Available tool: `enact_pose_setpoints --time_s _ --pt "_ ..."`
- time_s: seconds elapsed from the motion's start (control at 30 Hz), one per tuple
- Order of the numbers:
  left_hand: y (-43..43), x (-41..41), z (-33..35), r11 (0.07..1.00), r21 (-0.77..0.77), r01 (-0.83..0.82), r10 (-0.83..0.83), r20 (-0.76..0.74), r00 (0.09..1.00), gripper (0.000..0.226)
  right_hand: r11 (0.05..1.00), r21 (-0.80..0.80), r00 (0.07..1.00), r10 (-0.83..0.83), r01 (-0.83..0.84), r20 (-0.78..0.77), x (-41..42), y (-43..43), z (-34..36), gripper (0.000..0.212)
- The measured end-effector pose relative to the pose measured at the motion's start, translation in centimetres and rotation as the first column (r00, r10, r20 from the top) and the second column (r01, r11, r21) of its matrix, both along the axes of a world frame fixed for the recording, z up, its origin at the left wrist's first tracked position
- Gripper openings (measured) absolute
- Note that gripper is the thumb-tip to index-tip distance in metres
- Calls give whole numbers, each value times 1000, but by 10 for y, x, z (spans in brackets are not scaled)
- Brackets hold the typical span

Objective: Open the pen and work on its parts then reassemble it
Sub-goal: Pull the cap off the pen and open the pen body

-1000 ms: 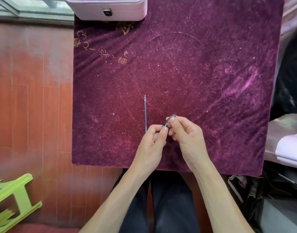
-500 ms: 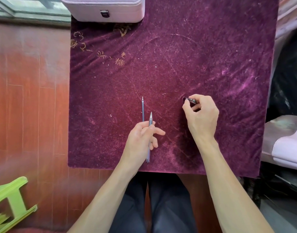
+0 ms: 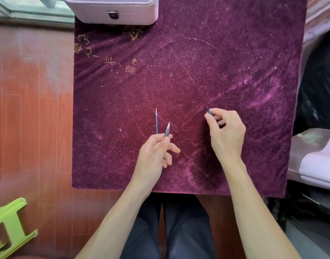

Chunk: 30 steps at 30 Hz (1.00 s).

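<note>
Hands have pulled apart since a second ago: left hand (image 3: 153,156) pinches the pen barrel (image 3: 167,130), right hand (image 3: 225,131) grips the cap (image 3: 209,111), refill (image 3: 156,121) out on the velvet cloth (image 3: 235,62), so reassembly's left.

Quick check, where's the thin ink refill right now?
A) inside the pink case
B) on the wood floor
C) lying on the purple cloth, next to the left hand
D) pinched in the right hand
C: the refill lies flat on the purple cloth, just beside the left hand, which holds the pen barrel.
</note>
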<state>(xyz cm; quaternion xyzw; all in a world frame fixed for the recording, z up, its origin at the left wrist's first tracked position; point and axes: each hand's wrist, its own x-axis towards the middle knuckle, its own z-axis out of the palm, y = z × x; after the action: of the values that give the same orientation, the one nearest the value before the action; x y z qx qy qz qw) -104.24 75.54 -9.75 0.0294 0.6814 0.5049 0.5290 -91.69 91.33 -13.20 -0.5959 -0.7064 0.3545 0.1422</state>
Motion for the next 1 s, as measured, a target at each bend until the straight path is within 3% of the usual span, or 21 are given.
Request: enact_pose_setpoints --time_s 0.07,0.53,0.63,0.7,0.77,0.9,1.0 --pt "0 -1 0 1000 10 0 0 8 1000 19 997 -53 996 -58 54 -75 -4 4 -1 14" --pt "6 -6 0 999 34 -12 11 25 1000 25 980 -130 988 -153 149 -28 1 10 -14 20" --pt "8 -9 0 999 45 -9 8 23 1000 27 964 -133 970 -239 231 -50 2 10 2 23" --pt "10 -11 3 999 53 -3 2 11 1000 25 945 -123 940 -316 301 -129 3 3 20 13" --pt "11 -12 6 998 61 8 -8 -5 1000 23 929 -250 909 -333 271 -250 -3 -13 38 10" --pt "12 -5 11 997 80 17 -20 34 999 24 853 -521 885 -263 27 -385 -21 -44 49 19" --pt "8 2 13 996 83 30 -37 76 996 24 786 -617 846 -344 22 -408 -28 -52 45 12"
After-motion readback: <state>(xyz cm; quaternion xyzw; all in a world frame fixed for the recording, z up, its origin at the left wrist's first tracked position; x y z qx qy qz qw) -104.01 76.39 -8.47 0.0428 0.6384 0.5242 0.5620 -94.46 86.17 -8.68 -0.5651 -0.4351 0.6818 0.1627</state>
